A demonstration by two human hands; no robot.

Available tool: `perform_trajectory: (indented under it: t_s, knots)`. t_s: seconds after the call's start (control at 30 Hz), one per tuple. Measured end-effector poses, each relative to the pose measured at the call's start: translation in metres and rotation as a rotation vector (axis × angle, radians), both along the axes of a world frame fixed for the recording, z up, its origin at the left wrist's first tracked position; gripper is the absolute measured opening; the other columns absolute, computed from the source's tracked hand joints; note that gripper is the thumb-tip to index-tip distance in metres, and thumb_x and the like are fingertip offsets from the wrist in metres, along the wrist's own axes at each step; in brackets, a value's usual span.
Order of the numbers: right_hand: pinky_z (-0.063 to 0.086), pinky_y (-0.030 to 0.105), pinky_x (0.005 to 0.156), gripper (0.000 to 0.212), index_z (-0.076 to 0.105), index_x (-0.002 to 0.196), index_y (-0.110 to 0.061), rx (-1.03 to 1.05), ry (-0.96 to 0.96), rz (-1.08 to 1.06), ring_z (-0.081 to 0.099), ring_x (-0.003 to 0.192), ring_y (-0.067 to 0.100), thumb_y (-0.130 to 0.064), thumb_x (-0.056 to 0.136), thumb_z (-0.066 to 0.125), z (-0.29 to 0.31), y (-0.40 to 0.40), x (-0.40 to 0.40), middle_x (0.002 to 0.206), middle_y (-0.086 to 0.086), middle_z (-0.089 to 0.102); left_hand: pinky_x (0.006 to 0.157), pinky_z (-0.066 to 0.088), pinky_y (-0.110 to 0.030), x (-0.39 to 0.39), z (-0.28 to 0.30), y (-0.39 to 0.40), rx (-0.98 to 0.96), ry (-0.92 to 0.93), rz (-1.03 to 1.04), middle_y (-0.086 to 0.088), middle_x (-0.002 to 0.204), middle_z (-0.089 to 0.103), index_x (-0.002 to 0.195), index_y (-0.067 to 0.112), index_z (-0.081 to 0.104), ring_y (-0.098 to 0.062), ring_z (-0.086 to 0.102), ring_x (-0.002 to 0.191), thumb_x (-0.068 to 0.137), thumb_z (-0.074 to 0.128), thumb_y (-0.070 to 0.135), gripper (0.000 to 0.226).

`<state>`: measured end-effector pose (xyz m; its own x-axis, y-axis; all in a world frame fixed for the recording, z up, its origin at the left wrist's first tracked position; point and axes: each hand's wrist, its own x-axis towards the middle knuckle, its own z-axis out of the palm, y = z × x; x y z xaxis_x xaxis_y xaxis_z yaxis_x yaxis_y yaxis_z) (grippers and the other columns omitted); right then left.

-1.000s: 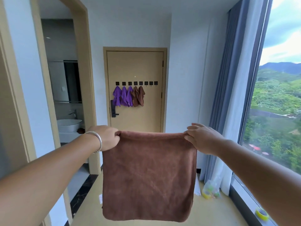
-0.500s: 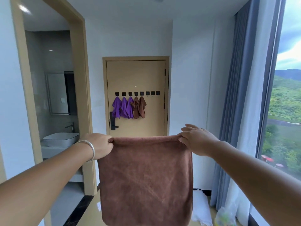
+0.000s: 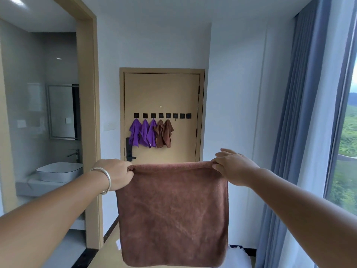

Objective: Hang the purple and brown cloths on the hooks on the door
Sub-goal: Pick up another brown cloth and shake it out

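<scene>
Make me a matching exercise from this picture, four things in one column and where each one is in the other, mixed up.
Things:
1. brown cloth
2. purple cloths
3. basin
4. curtain

Places:
A. beside the window
B. on the door's leftmost hooks
C. stretched between left hand and right hand
D. in the bathroom on the left

Pairs: 1-C, 2-B, 3-D, 4-A

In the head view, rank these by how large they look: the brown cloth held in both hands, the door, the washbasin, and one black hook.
1. Brown cloth, though it is nearest the camera, so its lead over the door is unsure.
2. Door.
3. Washbasin.
4. Empty black hook.
</scene>
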<state>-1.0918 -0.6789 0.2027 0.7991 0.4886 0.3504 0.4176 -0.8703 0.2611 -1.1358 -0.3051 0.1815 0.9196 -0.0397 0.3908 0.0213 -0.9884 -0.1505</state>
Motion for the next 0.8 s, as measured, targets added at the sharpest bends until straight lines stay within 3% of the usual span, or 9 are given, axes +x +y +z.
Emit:
perform_trajectory:
  t_s: [0.23,0.4,0.6,0.8]
  knots:
    - [0.024,0.040,0.116,0.040,0.052,0.133,-0.028,-0.034,0.057,0.000,0.019,0.144,0.019,-0.029,0.103,0.027,0.000,0.049,0.099,0.136,-0.009,0.048,0.060,0.038,-0.028,0.109,-0.004,0.049,-0.016,0.001,-0.044,0.012,0.078,0.059,0.084,0.031,0.054,-0.011,0.056,0.074,0.091,0.030,0.039,0.026]
    - [0.026,0.037,0.115,0.037,0.051,0.133,-0.031,-0.070,-0.006,-0.040,0.024,0.140,0.018,-0.027,0.104,0.030,0.006,0.087,0.167,0.128,-0.009,0.050,0.057,0.032,-0.028,0.184,0.010,0.086,0.003,-0.049,-0.063,0.011,0.078,0.059,0.081,0.030,0.052,-0.013,0.054,0.074,0.090,0.030,0.038,0.026]
    - [0.031,0.035,0.111,0.036,0.058,0.122,-0.031,0.107,0.024,-0.085,0.025,0.140,0.014,-0.036,0.103,0.028,-0.001,0.119,0.234,0.126,-0.008,0.052,0.057,0.032,-0.028,0.258,0.014,0.120,-0.013,-0.044,-0.090,0.010,0.075,0.058,0.075,0.030,0.047,-0.012,0.053,0.071,0.090,0.030,0.038,0.024]
    - [0.037,0.034,0.104,0.037,0.061,0.116,-0.029,0.136,0.041,-0.078,0.035,0.128,0.014,-0.037,0.102,0.027,-0.012,0.135,0.304,0.119,-0.007,0.055,0.056,0.033,-0.027,0.328,0.000,0.137,-0.016,-0.003,-0.099,0.010,0.073,0.057,0.076,0.030,0.048,-0.009,0.052,0.067,0.091,0.029,0.038,0.025]
